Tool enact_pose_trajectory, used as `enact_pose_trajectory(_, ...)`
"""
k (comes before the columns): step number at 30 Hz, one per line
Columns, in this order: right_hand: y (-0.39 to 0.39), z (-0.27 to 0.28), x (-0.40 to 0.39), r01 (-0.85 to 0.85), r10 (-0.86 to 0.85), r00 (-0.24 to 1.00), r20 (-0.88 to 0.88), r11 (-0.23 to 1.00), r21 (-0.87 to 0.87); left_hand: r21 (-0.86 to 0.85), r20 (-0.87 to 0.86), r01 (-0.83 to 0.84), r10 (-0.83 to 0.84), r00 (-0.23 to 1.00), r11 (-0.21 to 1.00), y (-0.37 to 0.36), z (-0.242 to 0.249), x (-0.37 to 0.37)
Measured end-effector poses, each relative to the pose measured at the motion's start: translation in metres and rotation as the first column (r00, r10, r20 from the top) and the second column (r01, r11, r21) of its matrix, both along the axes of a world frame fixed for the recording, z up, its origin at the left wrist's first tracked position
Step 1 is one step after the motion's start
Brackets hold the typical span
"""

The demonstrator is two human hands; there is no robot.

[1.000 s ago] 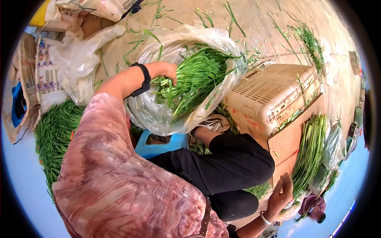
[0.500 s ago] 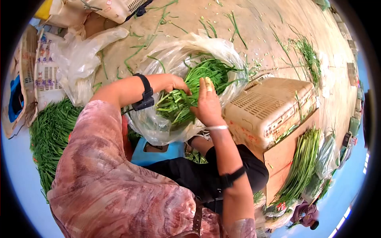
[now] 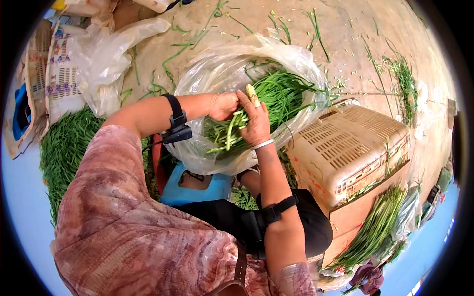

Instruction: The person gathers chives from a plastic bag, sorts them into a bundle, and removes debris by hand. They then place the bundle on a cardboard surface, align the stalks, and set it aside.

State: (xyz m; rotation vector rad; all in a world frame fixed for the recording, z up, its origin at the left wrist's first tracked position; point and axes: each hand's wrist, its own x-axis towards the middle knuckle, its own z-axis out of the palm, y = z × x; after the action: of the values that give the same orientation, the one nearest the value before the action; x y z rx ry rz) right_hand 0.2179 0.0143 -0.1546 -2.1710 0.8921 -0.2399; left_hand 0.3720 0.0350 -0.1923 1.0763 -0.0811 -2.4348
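Observation:
Both hands meet over a large clear plastic bag (image 3: 197, 71) full of long green stems and leaves (image 3: 284, 93). My right hand (image 3: 256, 123), with a white bracelet and a pale yellow wrap on one finger, is closed around a small bunch of stems (image 3: 230, 132). Their pale cut ends point down and toward my body. My left hand (image 3: 224, 106) is curled closed against the fingers of my right hand, at the upper end of that bunch. Whatever lies inside its fingers is hidden.
An upturned beige plastic crate (image 3: 355, 143) stands right of the bag, with a bundle of long stems (image 3: 370, 227) beyond it on cardboard. A heap of greens (image 3: 69, 153) lies at left. Near my legs is a blue plastic stool (image 3: 197, 190). Loose stems litter the floor.
My hands, apart over the greens before, have come together. My right hand has turned inward and closed around a bunch of stems lifted from the bag. The view has shifted slightly.

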Motion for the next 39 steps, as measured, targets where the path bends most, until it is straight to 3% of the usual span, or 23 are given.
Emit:
enact_pose_trajectory(3,-0.004,-0.003,-0.001,0.074,-0.076,0.993,0.094,0.997,0.029,0.108,0.055,-0.039,0.034,0.998,0.993,0.002,-0.005,-0.001)
enact_pose_trajectory(5,-0.011,-0.011,-0.001,0.081,-0.093,0.959,0.269,0.995,0.056,0.106,0.064,-0.004,-0.003,0.998,0.994,-0.001,0.003,0.003)
enact_pose_trajectory(6,-0.012,-0.011,0.000,0.141,-0.184,0.917,0.353,0.980,0.143,0.107,0.111,-0.043,0.031,0.993,0.993,-0.002,0.010,0.004)
enact_pose_trajectory(9,-0.022,-0.010,-0.003,0.180,-0.230,0.865,0.447,0.972,0.152,0.062,0.201,-0.101,0.086,0.976,0.993,-0.004,0.032,0.017)
enact_pose_trajectory(11,-0.027,-0.007,-0.007,0.184,-0.236,0.861,0.450,0.970,0.156,-0.012,0.368,0.012,-0.007,0.930,1.000,-0.008,0.027,0.039)
enact_pose_trajectory(12,-0.029,-0.005,-0.009,0.186,-0.242,0.858,0.453,0.968,0.166,-0.014,0.368,0.014,-0.008,0.930,1.000,-0.009,0.025,0.044)
enact_pose_trajectory(15,-0.031,0.004,-0.010,0.180,-0.251,0.873,0.417,0.963,0.202,-0.091,0.508,-0.104,0.136,0.851,0.990,-0.009,0.030,0.056)
enact_pose_trajectory(16,-0.031,0.004,-0.008,0.164,-0.216,0.887,0.407,0.974,0.158,0.017,0.424,-0.273,0.241,0.873,0.962,-0.008,0.032,0.051)
enact_pose_trajectory(20,-0.023,0.014,0.000,0.217,-0.210,0.897,0.390,0.976,0.026,-0.101,0.417,-0.288,0.304,0.857,0.952,-0.006,0.030,0.020)
enact_pose_trajectory(23,-0.014,0.017,0.006,0.106,-0.097,0.942,0.320,0.994,-0.008,0.027,0.311,-0.583,0.548,0.777,0.812,-0.018,0.032,-0.011)
enact_pose_trajectory(24,-0.009,0.013,0.006,0.122,-0.110,0.952,0.287,0.992,-0.024,-0.080,0.340,-0.582,0.571,0.747,0.809,-0.014,0.066,-0.023)
enact_pose_trajectory(32,-0.007,0.013,0.006,0.088,-0.066,0.967,0.248,0.993,-0.082,0.069,0.376,-0.469,0.412,0.830,0.881,-0.002,0.032,-0.025)
enact_pose_trajectory(37,-0.005,0.010,0.007,0.108,-0.099,0.959,0.267,0.994,-0.017,0.113,0.388,-0.455,0.382,0.838,0.883,0.005,0.022,-0.022)
enact_pose_trajectory(39,-0.008,0.008,0.008,0.142,-0.116,0.952,0.283,0.987,-0.072,0.114,0.392,-0.502,0.425,0.816,0.858,0.002,0.021,-0.024)
